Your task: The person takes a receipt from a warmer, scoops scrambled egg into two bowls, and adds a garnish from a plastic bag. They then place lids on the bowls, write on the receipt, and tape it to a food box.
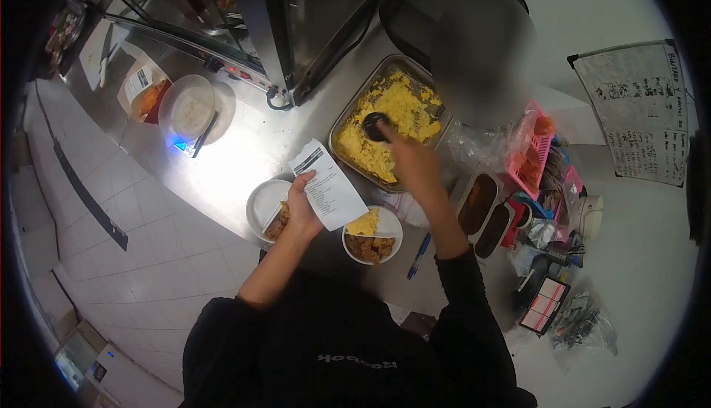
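Observation:
My left hand pinches a printed paper slip and holds it over the counter, between two round white bowls. My right hand is closed on a black spoon whose round head rests in scrambled eggs in a metal tray; the handle is mostly hidden. Below the slip, one divided bowl holds egg on one side and brown meat pieces on the other. The second bowl, partly behind my left hand, has meat in one section and a bare white section.
A clear plastic bowl sits on a lit scale at left, beside a food carton. A glass-fronted warmer stands behind. At right are sauce containers, a pink basket and a blue pen.

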Tool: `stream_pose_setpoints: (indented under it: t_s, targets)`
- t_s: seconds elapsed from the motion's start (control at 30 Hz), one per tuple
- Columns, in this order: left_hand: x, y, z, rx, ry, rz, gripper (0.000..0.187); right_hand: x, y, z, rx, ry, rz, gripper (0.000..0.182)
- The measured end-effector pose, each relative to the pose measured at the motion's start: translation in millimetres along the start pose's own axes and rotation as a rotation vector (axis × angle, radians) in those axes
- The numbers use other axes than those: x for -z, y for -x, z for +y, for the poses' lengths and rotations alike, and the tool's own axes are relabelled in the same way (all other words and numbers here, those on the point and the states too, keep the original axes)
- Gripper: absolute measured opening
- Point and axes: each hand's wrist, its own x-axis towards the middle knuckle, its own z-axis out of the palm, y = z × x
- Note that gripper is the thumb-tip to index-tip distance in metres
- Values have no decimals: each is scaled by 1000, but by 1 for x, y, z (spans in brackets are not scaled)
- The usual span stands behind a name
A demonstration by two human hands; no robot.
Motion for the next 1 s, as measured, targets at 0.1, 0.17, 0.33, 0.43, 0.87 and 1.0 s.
stream_pose_setpoints:
  t_s: [0.1, 0.17, 0.33, 0.43, 0.87, 1.0]
  targets:
    - [-1, 1, 0, -2, 0, 24, 46, -15, 10, -14, 76, 86, -22, 48]
    - [-3, 2, 4, 3, -15, 8, 49, -27, 12, -10, -16, 256, -44, 49]
    - [-4, 3, 3, 3, -20, 25, 50, 9, 10, 18, -202, 50, -13, 42]
    - [1, -1, 0, 26, 12, 21, 51, 8, 20, 8, -140, -169, -62, 43]
    - [2, -3, 4, 18, 26, 35, 47, -54, 18, 6, -123, -337, -251, 41]
    - [-2, 0, 3, 11, 38, 24, 50, -53, 16, 28, -175, -551, -226, 41]
